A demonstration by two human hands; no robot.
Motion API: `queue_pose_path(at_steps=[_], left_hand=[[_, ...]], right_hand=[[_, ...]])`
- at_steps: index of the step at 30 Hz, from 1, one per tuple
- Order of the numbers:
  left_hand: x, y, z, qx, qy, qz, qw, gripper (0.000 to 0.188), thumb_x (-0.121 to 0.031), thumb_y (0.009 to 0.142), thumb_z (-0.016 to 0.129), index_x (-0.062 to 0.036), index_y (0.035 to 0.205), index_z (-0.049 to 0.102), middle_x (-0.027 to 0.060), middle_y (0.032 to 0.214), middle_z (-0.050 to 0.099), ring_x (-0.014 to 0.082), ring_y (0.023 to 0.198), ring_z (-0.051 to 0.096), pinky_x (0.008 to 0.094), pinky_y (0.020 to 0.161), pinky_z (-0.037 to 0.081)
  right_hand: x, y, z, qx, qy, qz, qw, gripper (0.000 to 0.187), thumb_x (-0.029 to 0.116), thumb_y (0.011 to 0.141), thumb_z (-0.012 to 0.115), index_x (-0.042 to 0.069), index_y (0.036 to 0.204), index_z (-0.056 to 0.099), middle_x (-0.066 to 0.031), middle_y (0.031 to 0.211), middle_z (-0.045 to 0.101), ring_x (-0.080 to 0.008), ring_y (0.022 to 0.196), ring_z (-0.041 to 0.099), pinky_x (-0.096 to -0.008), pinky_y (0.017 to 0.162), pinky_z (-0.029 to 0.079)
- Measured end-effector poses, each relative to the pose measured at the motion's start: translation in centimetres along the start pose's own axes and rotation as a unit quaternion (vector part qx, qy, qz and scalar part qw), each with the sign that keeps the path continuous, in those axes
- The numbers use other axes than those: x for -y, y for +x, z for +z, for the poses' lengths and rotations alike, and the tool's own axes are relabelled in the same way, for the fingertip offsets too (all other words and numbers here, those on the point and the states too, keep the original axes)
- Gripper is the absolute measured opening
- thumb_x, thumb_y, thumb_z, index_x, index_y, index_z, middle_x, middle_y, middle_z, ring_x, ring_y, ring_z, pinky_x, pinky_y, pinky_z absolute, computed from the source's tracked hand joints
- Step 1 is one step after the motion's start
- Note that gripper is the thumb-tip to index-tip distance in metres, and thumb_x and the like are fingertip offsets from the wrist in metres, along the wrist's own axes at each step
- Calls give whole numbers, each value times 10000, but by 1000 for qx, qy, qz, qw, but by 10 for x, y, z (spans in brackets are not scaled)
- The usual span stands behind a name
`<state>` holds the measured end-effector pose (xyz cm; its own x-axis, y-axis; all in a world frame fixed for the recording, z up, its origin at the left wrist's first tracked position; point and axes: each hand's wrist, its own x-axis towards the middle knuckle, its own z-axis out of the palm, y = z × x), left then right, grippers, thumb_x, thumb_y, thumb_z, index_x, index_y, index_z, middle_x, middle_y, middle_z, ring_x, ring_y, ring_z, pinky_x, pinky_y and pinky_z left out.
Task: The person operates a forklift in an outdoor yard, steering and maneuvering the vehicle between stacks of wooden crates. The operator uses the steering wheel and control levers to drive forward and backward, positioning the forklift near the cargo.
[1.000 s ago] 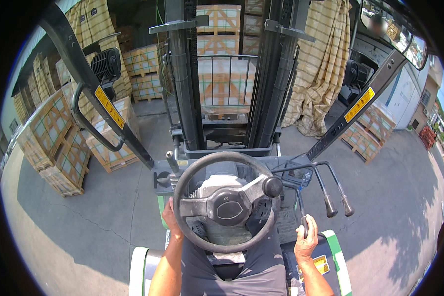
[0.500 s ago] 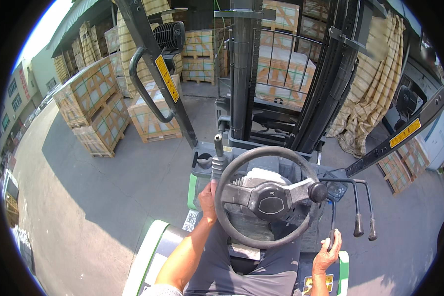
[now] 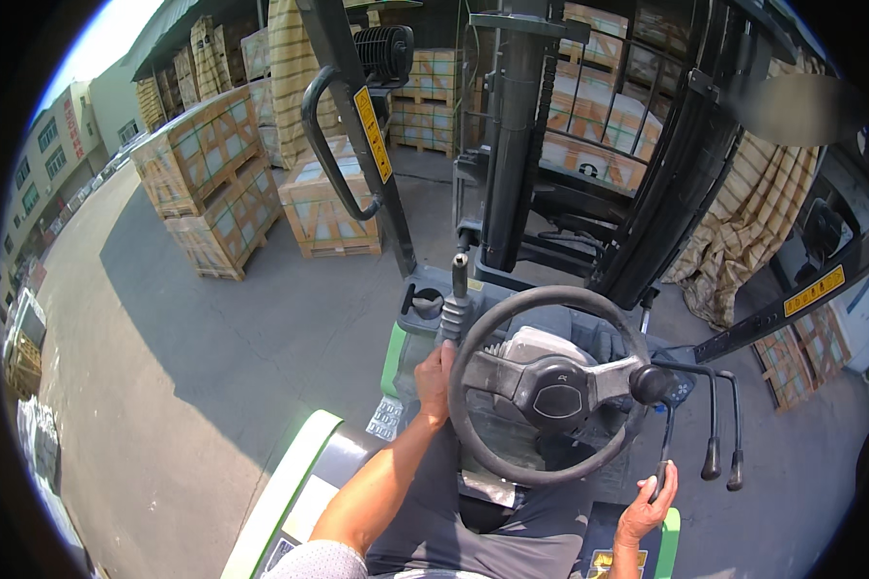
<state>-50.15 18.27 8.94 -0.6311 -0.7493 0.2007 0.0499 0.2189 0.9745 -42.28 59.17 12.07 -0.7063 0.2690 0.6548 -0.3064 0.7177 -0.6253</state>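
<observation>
I sit at a forklift's controls. My left hand (image 3: 434, 383) is closed at the left rim of the black steering wheel (image 3: 551, 479), its fingers partly hidden behind the rim. Just ahead of that hand stands an upright lever (image 3: 454, 311) with a grey ribbed boot. On the right, my right hand (image 3: 647, 507) has its fingers curled round the dark grip of a control lever (image 3: 667, 434). Two more bent levers with black grips, one nearer (image 3: 712, 458) and one outer (image 3: 736, 470), stand to its right. A round black knob (image 3: 648, 384) sits on the wheel's right side.
The black mast (image 3: 508, 145) rises ahead, with a wooden crate (image 3: 589, 159) beyond its bars. Stacked crates (image 3: 208, 183) stand front left, beside a single crate (image 3: 331, 207). A striped curtain (image 3: 753, 212) hangs at right, near another crate (image 3: 801, 359).
The view has swung slightly left, so the wheel, mast and crates appear farther right. Both hands keep their places on the wheel and the lever.
</observation>
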Motion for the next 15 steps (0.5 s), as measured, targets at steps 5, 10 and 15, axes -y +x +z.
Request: queue_pose_path(at_steps=[5, 10, 15], left_hand=[[-10, 9, 10, -9, -6, 31, 999, 451, -328, 1046, 499, 35, 815, 635, 123, 586, 533, 158, 569, 433, 384, 559, 424], [-18, 7, 19, 4, -44, 33, 998, 440, -316, 1053, 491, 35, 828, 630, 96, 610, 539, 147, 583, 447, 373, 556, 422], [-14, 8, 24, 3, -45, 38, 998, 437, -310, 1057, 481, 33, 827, 626, 99, 610, 531, 153, 580, 432, 371, 557, 419]], right_hand=[[0, 28, 10, 14, 31, -17, 999, 329, 67, 978, 572, -21, 1295, 574, -195, 1331, 575, -308, 1072, 632, -303, 633, 625], [-2, 36, 3, -5, 42, -28, 999, 328, 24, 963, 565, -17, 1288, 583, -177, 1325, 576, -254, 1009, 634, -285, 607, 599], [-10, 39, -1, -12, -11, -50, 999, 327, 36, 946, 581, -26, 1268, 589, -191, 1283, 593, -287, 975, 645, -334, 705, 577]])
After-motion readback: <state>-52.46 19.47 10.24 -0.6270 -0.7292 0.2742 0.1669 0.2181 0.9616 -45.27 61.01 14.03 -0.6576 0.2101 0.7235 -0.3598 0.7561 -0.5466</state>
